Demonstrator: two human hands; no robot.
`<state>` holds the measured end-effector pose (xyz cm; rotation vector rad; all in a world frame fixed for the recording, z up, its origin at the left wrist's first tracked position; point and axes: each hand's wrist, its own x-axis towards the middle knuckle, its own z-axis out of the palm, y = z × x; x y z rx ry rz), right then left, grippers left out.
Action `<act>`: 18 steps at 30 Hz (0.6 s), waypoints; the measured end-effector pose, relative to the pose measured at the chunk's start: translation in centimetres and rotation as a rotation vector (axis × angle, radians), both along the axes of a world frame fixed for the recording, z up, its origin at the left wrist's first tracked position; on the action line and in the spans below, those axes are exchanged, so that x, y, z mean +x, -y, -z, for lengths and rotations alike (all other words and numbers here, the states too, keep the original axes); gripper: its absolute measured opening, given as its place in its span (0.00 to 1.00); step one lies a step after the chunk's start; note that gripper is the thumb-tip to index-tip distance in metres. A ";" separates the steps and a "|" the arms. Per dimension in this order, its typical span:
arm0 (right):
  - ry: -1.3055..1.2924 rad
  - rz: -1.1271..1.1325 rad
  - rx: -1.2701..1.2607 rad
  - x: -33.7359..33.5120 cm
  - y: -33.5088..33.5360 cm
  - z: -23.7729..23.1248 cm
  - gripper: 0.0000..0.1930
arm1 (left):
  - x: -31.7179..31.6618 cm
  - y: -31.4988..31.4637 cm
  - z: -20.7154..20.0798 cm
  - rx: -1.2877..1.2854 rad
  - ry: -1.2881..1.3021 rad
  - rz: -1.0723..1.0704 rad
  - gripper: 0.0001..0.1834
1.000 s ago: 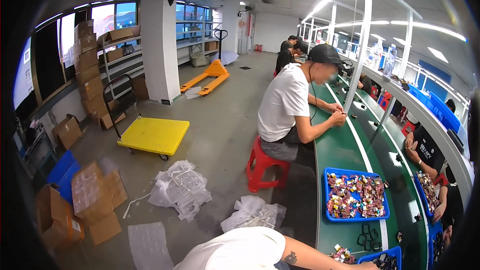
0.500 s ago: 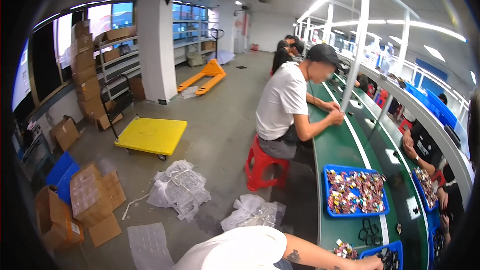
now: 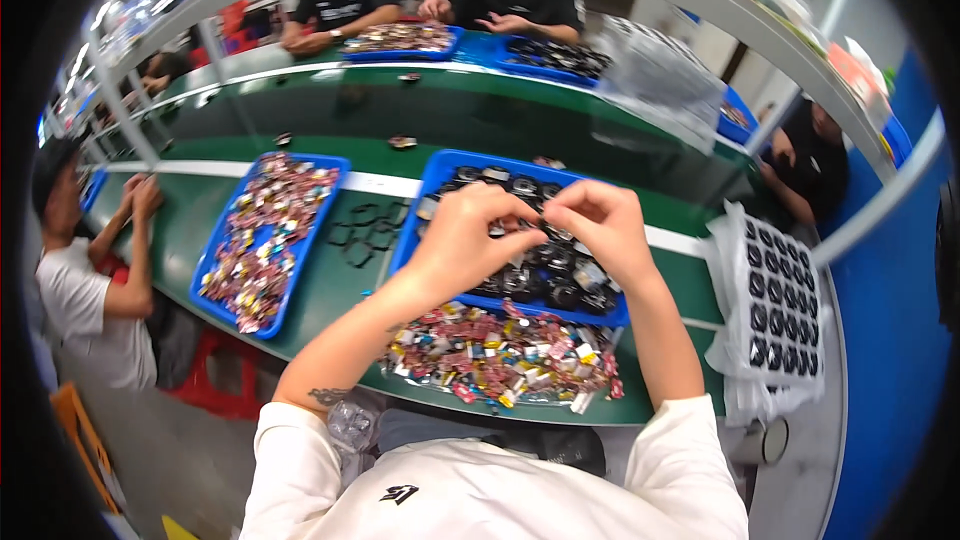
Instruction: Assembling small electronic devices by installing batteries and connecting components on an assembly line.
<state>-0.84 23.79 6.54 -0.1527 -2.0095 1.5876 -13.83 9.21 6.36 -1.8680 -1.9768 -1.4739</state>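
View: swung from the aisle to the green bench (image 3: 325, 318); left hand (image 3: 468, 238) and right hand (image 3: 610, 230) now both show.
Left tray (image 3: 310, 240): blue, heaped with small coloured parts, well apart from the hands.
Black frames (image 3: 372, 232): loose, between the trays.
Middle tray (image 3: 605, 318): blue, its black parts (image 3: 525, 282) under both hands.
Both hands: pinched narrow, fingers all but touching; cannot tell what they hold.
Coloured pile (image 3: 500, 352): at the bench's near edge.
White tray (image 3: 738, 330): dark round pieces (image 3: 772, 318), far right.
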 end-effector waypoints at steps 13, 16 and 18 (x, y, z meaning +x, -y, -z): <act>-0.124 -0.132 -0.303 0.7 -0.3 -0.7 0.09 | -1.1 -2.2 -1.6 -0.066 0.778 0.431 0.08; -0.153 -0.115 -0.254 0.5 0.2 -1.0 0.09 | -0.9 -1.8 -1.7 -0.073 0.830 0.429 0.04; -0.153 -0.084 -0.231 0.5 0.5 -0.8 0.08 | -1.1 -1.5 -1.3 -0.075 0.811 0.411 0.05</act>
